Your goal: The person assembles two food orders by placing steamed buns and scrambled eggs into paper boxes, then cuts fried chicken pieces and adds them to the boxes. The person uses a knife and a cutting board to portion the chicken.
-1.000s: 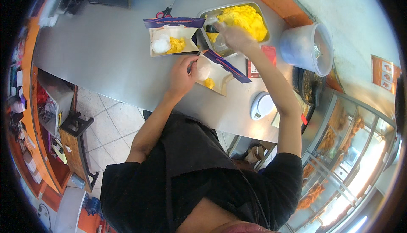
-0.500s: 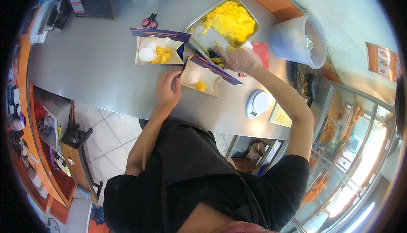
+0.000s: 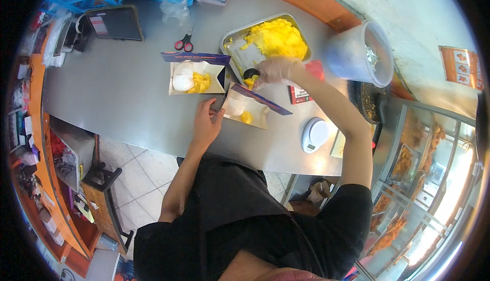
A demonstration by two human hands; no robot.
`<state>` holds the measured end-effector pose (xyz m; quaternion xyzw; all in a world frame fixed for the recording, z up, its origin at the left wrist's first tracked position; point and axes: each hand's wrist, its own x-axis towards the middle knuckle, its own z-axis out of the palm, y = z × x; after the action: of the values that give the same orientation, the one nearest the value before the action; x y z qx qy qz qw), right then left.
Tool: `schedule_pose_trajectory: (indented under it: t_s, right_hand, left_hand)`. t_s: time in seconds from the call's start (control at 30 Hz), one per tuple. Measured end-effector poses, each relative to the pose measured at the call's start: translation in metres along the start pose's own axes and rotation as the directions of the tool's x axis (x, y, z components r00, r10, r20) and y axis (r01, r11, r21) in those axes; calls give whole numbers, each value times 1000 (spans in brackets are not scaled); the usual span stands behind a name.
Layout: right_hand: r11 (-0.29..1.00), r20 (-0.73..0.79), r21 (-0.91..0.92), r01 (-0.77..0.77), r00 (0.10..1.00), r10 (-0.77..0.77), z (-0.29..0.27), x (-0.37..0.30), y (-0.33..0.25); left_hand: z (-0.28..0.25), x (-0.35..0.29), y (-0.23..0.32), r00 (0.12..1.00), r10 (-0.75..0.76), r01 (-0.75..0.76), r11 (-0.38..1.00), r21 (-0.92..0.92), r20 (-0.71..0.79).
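My right hand (image 3: 279, 70), in a clear glove, is closed around a black spoon (image 3: 250, 73). The spoon is at the near edge of a metal tray (image 3: 232, 59), with yellow food beside it. A large mound of soft yellow food (image 3: 275, 38) fills the tray's far right part. My bare left hand (image 3: 208, 123) pinches the left edge of a paper food box (image 3: 259, 118). White rice (image 3: 235, 107) and a small yellow lump (image 3: 246, 117) lie inside that box. Left of it stands a second open paper box (image 3: 178, 87), with white rice and yellow chunks.
A white kitchen scale (image 3: 315, 134) and a red packet (image 3: 300, 95) sit at the right. Behind them stands a plastic bucket (image 3: 352, 53). Scissors (image 3: 185, 44), a plastic bag (image 3: 174, 7) and a dark tablet (image 3: 115, 23) lie farther back. A glass cabinet (image 3: 408, 173) flanks the right side.
The whole view has shifted, so the table sits lower. My right hand has moved slightly left and away along the tray's near edge with the spoon. My left hand stays at the box.
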<state>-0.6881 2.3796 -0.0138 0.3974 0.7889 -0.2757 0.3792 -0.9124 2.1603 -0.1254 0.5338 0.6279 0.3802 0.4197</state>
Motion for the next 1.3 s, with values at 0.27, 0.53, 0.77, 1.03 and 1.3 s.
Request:
schedule_pose_trajectory:
  t_s: [0.27, 0.53, 0.77, 1.03, 1.3]
  right_hand:
    - [428, 17, 904, -29, 999, 31, 6, -14, 28]
    - [143, -9, 989, -27, 969, 247, 11, -129, 11]
    - [2, 105, 994, -109, 968, 229, 103, -162, -35]
    - [821, -258, 504, -268, 860, 439, 182, -64, -124]
    - [856, -363, 424, -296, 811, 460, 187, -77, -124]
  left_hand:
    - [-2, 0, -5, 1000, -7, 7, 999, -45, -7]
    - [2, 1, -15, 999, 43, -42, 998, -47, 6]
    - [3, 0, -15, 1000, 3, -2, 996, -88, 19]
    - [2, 1, -9, 999, 30, -30, 999, -13, 26]
    - [5, 1, -14, 999, 34, -34, 999, 1, 21]
